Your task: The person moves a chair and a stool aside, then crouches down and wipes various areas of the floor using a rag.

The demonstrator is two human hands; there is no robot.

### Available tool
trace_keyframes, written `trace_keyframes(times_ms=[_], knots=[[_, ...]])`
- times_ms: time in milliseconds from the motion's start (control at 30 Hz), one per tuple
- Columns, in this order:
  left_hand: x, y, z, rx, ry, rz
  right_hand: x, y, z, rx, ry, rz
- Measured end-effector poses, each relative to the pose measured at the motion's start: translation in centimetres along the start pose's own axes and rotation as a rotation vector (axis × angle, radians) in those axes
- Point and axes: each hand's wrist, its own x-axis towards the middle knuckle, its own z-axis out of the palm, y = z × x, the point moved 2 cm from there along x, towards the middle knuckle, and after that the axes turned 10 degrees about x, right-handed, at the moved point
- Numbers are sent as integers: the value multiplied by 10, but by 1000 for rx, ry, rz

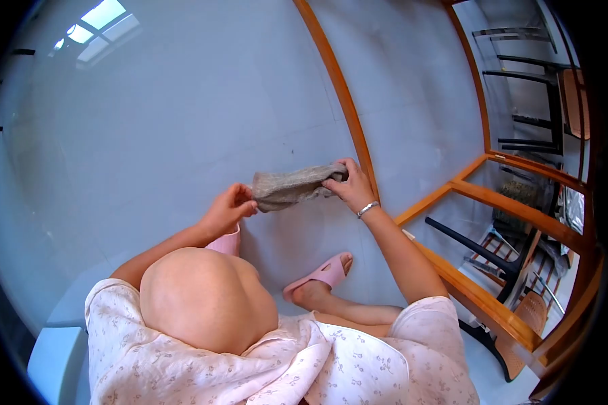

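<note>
A grey-brown sock point(290, 187) is stretched out sideways in front of me, above the floor. My right hand point(348, 185) is closed on its right end, thumb on the near side and fingers behind. At the other end, my left hand point(230, 208) pinches the sock's left edge between thumb and fingertips. A silver bracelet point(367, 209) circles my right wrist. Below the hands are my bent bare knee point(199, 297) and a foot in a pink slipper point(327, 273); another pink slipper point(226, 241) shows partly behind the knee.
Pale glossy floor point(169, 121) spreads ahead, crossed by a brown wooden strip point(338, 81). On the right stands a wooden frame point(466, 287), with black-legged chairs point(547, 101) beyond it. A light blue seat corner point(57, 361) shows at lower left.
</note>
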Motion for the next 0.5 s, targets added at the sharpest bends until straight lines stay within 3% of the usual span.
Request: trace_keyframes(times_ms=[67, 100, 167, 200, 267, 300, 367, 500], knots=[[-13, 18, 11, 666, 191, 109, 4, 24, 10, -110, 356, -268], [-10, 21, 12, 662, 191, 102, -2, 24, 12, -111, 349, -264], [-5, 34, 24, 1305, -178, 865, -17, 19, 21, -404, 200, -399], [3, 30, 29, 1301, -173, 863, -24, 17, 25, -553, 122, -470], [25, 7, 44, 1550, -348, 1132, -28, 22, 41, -556, 32, -492], [40, -4, 47, 1655, -391, 1018, -28, 27, 51, -550, 47, -423], [56, 0, 40, 1668, -383, 1065, -18, 29, 62, -573, 44, -270], [70, 16, 23, 1687, -305, 1046, 8, 5, 72, -618, 162, -293]])
